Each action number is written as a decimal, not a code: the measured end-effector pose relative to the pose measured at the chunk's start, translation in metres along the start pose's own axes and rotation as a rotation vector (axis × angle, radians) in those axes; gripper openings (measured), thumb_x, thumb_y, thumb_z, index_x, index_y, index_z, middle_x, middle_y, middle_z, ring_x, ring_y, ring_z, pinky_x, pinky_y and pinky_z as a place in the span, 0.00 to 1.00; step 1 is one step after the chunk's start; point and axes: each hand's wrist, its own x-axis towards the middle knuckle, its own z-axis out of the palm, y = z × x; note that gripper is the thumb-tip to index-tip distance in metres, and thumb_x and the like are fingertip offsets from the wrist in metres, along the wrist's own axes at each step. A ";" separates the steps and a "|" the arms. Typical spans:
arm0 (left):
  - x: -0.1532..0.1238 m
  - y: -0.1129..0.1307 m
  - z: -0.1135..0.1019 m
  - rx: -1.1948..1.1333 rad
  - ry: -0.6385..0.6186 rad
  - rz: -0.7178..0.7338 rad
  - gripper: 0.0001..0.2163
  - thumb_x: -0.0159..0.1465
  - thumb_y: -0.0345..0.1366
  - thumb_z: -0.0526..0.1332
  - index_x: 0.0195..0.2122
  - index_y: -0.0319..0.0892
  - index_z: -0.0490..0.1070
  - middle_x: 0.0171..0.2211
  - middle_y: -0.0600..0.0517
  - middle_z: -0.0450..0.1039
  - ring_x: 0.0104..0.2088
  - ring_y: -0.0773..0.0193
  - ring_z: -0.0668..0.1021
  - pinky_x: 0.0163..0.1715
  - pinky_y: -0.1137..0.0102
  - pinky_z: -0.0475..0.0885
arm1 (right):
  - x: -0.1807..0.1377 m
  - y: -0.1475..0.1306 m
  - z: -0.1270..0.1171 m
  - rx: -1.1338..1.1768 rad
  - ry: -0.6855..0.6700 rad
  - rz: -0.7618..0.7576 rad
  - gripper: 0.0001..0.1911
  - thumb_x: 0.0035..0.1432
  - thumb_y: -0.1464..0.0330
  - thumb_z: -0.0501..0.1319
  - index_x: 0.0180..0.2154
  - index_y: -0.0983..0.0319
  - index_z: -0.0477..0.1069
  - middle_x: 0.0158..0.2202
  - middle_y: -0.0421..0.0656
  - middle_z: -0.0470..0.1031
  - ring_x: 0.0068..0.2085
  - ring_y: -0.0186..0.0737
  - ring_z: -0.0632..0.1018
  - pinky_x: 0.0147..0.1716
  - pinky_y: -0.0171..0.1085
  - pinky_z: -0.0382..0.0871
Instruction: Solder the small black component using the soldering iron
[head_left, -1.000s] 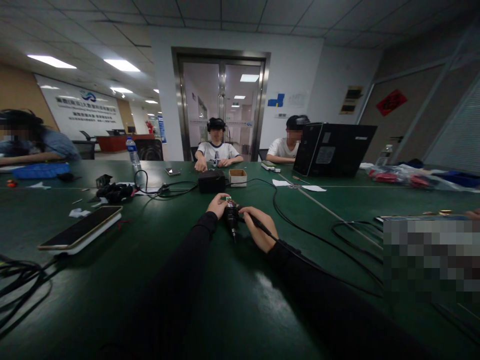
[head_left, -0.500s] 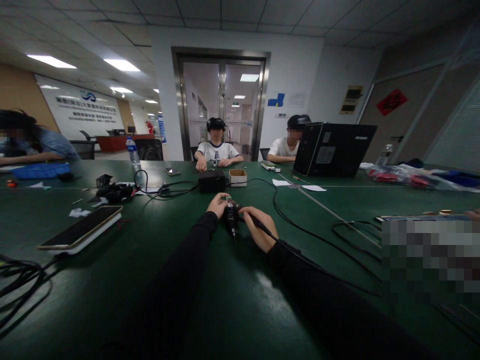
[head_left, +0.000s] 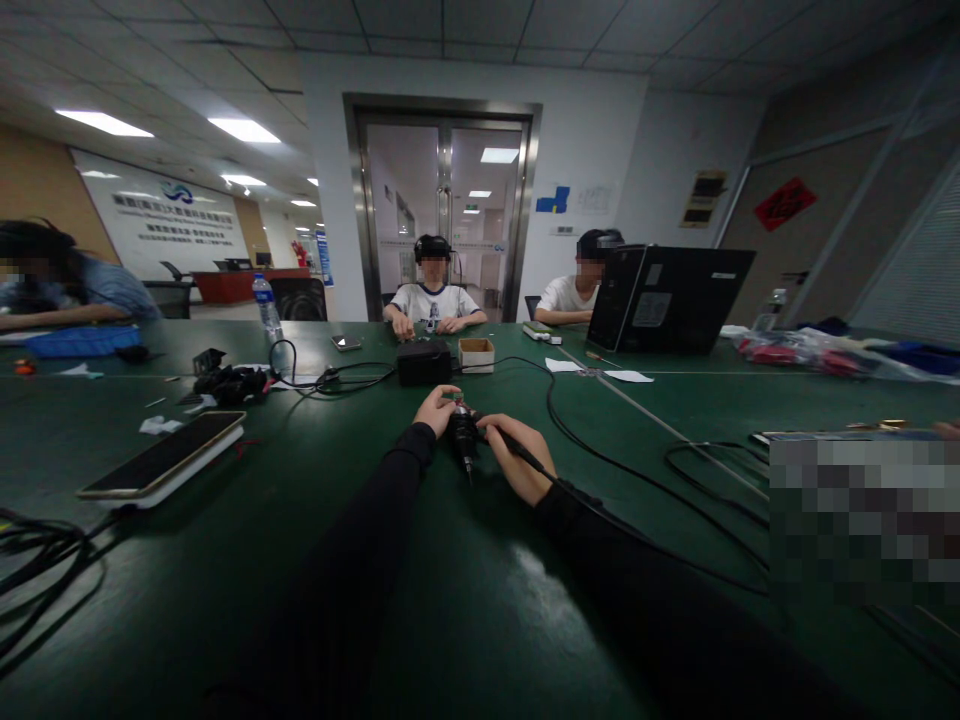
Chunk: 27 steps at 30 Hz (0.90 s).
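Between my two hands a black, ribbed, cone-shaped device [head_left: 463, 436] lies on the green table, its thin metal tip towards me. My left hand [head_left: 435, 411] is closed at its far end, with thumb and fingers around a small green circuit board [head_left: 458, 397]; the exact grip is too small to make out. Like a pen, my right hand [head_left: 523, 458] grips a black corded tool [head_left: 513, 444] that looks like a soldering iron. The tool's front end points at the far end of the device, near the board. Its cable runs back over my right forearm.
Beyond my hands stand a black box [head_left: 424, 363] and a small open carton [head_left: 476, 355]. A phone on a white block [head_left: 166, 455] lies left. Black cable [head_left: 600, 455] loops across the right side. Further off are a computer case [head_left: 671, 300], a bottle [head_left: 266, 305] and seated people.
My hands and the tool stay nearly in place. The small green board looks slightly tilted or shifted. Across the table, a person's hand has moved a little.
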 end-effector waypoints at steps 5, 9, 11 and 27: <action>-0.001 0.001 0.000 0.000 0.001 0.000 0.12 0.51 0.23 0.57 0.36 0.41 0.69 0.24 0.55 0.73 0.28 0.66 0.77 0.39 0.68 0.71 | 0.000 -0.001 0.000 0.007 0.010 0.000 0.13 0.61 0.67 0.51 0.39 0.57 0.74 0.40 0.40 0.78 0.41 0.38 0.77 0.42 0.35 0.68; 0.001 -0.002 -0.001 0.005 0.006 0.010 0.10 0.51 0.27 0.61 0.36 0.41 0.69 0.24 0.54 0.73 0.29 0.65 0.77 0.40 0.66 0.71 | -0.001 0.001 0.000 -0.001 0.039 0.018 0.13 0.61 0.66 0.51 0.39 0.56 0.74 0.38 0.39 0.78 0.39 0.38 0.77 0.40 0.35 0.68; 0.003 -0.004 -0.001 0.005 -0.001 0.019 0.10 0.51 0.29 0.63 0.35 0.41 0.69 0.25 0.54 0.73 0.29 0.64 0.77 0.40 0.66 0.71 | -0.001 0.001 0.000 -0.009 0.050 0.027 0.13 0.61 0.66 0.51 0.39 0.56 0.74 0.36 0.39 0.78 0.38 0.38 0.77 0.39 0.35 0.68; 0.001 -0.002 0.001 -0.006 0.018 -0.002 0.11 0.50 0.24 0.59 0.35 0.41 0.70 0.23 0.55 0.74 0.27 0.66 0.76 0.39 0.68 0.70 | 0.000 -0.001 -0.002 -0.003 0.030 0.017 0.13 0.61 0.66 0.51 0.38 0.57 0.74 0.36 0.40 0.78 0.37 0.37 0.77 0.39 0.35 0.69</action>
